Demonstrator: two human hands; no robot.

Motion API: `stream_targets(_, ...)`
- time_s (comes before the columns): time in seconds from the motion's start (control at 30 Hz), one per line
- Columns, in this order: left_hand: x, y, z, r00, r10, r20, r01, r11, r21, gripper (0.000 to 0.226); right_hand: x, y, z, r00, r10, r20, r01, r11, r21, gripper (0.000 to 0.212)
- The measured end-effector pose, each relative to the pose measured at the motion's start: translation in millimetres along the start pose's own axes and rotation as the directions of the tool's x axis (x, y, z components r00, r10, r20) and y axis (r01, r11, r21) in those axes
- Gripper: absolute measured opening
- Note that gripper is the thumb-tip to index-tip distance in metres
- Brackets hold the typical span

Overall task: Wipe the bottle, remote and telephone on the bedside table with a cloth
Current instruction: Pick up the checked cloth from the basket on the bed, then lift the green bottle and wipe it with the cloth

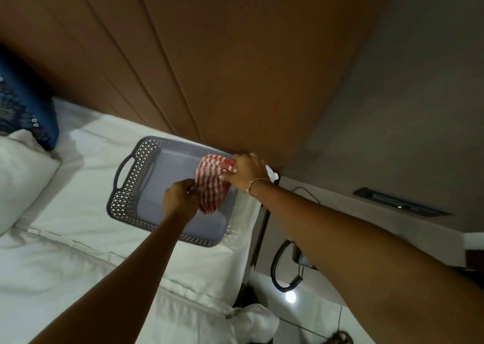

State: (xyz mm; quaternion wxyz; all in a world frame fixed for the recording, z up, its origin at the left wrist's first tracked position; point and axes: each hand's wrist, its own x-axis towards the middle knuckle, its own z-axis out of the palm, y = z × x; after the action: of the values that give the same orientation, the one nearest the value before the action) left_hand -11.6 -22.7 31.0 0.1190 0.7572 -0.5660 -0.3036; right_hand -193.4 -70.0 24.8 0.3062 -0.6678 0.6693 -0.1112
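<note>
Both hands hold a red-and-white striped cloth (213, 181) above a grey plastic basket (136, 186) that lies on the bed. My left hand (180, 199) pinches the cloth's lower left edge. My right hand (247, 172) grips its upper right part. A small white object (272, 176) shows just behind my right hand; I cannot tell what it is. The telephone (301, 258) sits on the bedside table (327, 205), mostly hidden under my right forearm, with its coiled black cord (277, 273) hanging at the left. No remote is visible.
The bed has white sheets (78, 239), a white pillow (21, 176) and a blue patterned cushion (23, 108) at the left. A brown padded headboard (209, 68) rises behind. A dark slot panel (400, 205) sits in the wall at the right. Tiled floor (314, 317) shows below.
</note>
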Motion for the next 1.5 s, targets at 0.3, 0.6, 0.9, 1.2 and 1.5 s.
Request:
stream_targets(0.3, -73.7, 105.8, 29.1, 0.958, 0.19, 0.215, -0.146, 0.968, -0.202, 0.024, -104.9, 80.7, -70.6, 0.951, 0.274, 0.143, -0.254, 0.433, 0.865, 0.033)
stream_targets(0.6, -192.8, 179.1, 174.5, 0.839, 0.22, 0.498, -0.171, 0.975, -0.143, 0.018, -270.0, 229.6, -88.7, 0.789, 0.565, 0.243, -0.312, 0.029, 0.95, 0.039)
stream_targets(0.9, -258.6, 198.6, 322.2, 0.583, 0.085, 0.808, -0.276, 0.956, 0.098, 0.028, -395.0, 362.4, -35.0, 0.568, 0.719, 0.4, -0.328, -0.248, 0.912, 0.049)
stream_targets(1.2, -262.5, 261.6, 453.2, 0.579, 0.353, 0.735, -0.487, 0.873, -0.036, 0.114, -452.6, 449.2, -0.1, 0.389, 0.819, 0.421, -0.166, -0.387, 0.907, 0.034)
stream_targets(1.5, -268.0, 291.8, 514.6, 0.531, 0.529, 0.662, -0.602, 0.785, -0.145, 0.112, -470.5, 500.8, 2.9, 0.332, 0.875, 0.352, -0.068, -0.35, 0.934, 0.043)
